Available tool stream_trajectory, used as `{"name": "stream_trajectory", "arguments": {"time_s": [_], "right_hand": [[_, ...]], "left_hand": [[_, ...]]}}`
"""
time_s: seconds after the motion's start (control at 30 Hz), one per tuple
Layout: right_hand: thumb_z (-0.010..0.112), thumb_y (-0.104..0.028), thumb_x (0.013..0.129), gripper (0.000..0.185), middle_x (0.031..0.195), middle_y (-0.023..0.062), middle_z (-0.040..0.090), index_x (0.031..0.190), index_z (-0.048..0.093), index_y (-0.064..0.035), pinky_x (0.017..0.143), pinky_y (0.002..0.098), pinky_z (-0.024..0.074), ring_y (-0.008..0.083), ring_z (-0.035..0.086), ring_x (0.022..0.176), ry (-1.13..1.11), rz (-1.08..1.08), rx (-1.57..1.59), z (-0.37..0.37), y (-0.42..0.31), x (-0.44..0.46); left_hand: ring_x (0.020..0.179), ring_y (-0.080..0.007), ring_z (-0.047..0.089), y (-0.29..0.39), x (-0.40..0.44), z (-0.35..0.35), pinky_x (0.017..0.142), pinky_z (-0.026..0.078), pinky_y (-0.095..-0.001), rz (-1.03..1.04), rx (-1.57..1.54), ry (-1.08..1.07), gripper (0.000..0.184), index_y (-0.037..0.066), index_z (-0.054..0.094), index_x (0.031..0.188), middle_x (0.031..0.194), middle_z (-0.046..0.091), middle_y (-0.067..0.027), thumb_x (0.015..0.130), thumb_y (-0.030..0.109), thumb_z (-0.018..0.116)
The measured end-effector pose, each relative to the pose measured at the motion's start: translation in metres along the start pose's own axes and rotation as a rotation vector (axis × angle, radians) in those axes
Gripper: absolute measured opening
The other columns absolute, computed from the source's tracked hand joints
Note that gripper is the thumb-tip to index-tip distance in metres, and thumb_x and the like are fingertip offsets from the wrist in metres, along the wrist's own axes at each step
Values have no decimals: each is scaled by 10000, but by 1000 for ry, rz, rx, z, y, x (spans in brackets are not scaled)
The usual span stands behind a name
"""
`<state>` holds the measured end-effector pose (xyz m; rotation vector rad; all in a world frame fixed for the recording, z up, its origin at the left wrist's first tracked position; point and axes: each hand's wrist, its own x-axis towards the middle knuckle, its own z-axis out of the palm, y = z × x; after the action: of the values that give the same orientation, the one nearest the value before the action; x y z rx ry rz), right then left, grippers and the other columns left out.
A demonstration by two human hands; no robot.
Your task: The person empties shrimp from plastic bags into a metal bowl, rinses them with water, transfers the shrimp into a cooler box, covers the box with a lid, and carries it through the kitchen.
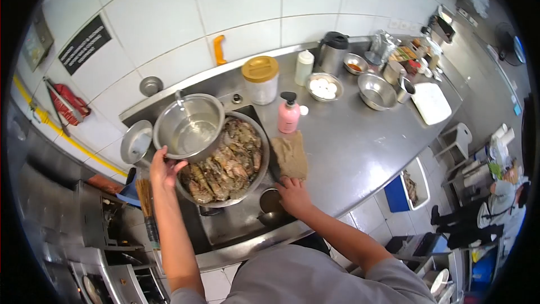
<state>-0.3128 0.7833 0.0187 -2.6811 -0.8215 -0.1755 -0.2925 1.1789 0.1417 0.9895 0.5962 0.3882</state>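
My left hand (163, 170) grips the lower edge of a steel bowl (160, 126) with some clear water in it. This bowl is over the left side of a larger metal basin (264, 171) heaped with raw shrimp (228, 163). A faucet (179, 98) shows at the far rim of the held bowl. My right hand (293, 196) lies at the sink's right edge with its fingers spread, touching the near edge of a brown cloth (291, 156). Just left of that hand, small metal vessels (271, 201) sit in the sink (225, 226); their exact kind is unclear.
Behind the cloth stand a pink pump bottle (288, 115) and a gold-lidded tub (260, 80). Farther right are a bowl of eggs (324, 87), a steel bowl (377, 91) and a white tray (431, 103). A blue-and-white bin (408, 188) is on the floor; another person (489, 208) stands right.
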Motion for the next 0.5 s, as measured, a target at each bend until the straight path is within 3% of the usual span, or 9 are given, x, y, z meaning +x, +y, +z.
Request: {"name": "stream_trajectory", "arguments": {"time_s": [0.07,0.13,0.23,0.3,0.33,0.4,0.47,0.5], "right_hand": [[674,-138,761,314,1141,113,572,1072,655,-96,949,437,433,327,523,1130,-41,38,-43,3,11,0],[650,-135,782,217,1084,104,578,993,670,-92,919,431,452,326,523,1126,-75,69,-92,-6,28,4],[658,-156,787,137,985,97,562,908,673,-92,863,433,474,317,562,1054,-191,16,20,-18,47,8],[724,-162,770,137,990,110,602,892,680,-115,811,426,494,309,589,976,-232,54,334,-8,64,14],[724,-162,770,137,990,110,602,892,680,-115,811,426,494,309,589,976,-234,48,337,-4,75,15],[723,-145,816,114,928,89,628,886,660,-82,780,356,501,241,611,884,-145,40,481,-7,103,16],[705,-120,855,82,888,53,634,875,649,-63,763,286,485,153,589,854,-186,282,925,-58,106,22],[698,-112,868,80,882,38,628,898,647,-58,757,260,473,122,571,845,-142,375,991,-88,105,25]], "left_hand": [[1028,-324,591,1,-1,0,594,638,-431,-4,2,-3,411,-4,519,1178,1132,561,-123,872,245,635],[1090,-378,577,-3,7,-10,614,638,-455,-19,-21,-51,484,20,491,1204,1214,525,-138,845,279,686],[1064,-351,596,-2,3,-8,582,639,-422,-3,-8,-47,466,24,498,1201,1180,548,-134,855,282,673],[1056,-347,599,-1,3,-6,578,638,-418,-3,3,-31,467,23,499,1204,1177,549,-131,857,283,671],[1046,-342,602,-1,1,-5,574,636,-414,7,18,-16,465,21,499,1211,1174,552,-128,862,280,664],[1036,-337,604,1,-5,-3,569,635,-409,24,33,12,464,18,500,1218,1171,556,-125,867,276,658],[1019,-318,590,3,-7,0,558,630,-409,39,28,-6,382,25,542,1184,1124,547,-108,880,237,633],[1016,-309,590,1,-1,-5,560,628,-417,27,24,-14,386,26,541,1185,1116,546,-105,877,238,638]]}}
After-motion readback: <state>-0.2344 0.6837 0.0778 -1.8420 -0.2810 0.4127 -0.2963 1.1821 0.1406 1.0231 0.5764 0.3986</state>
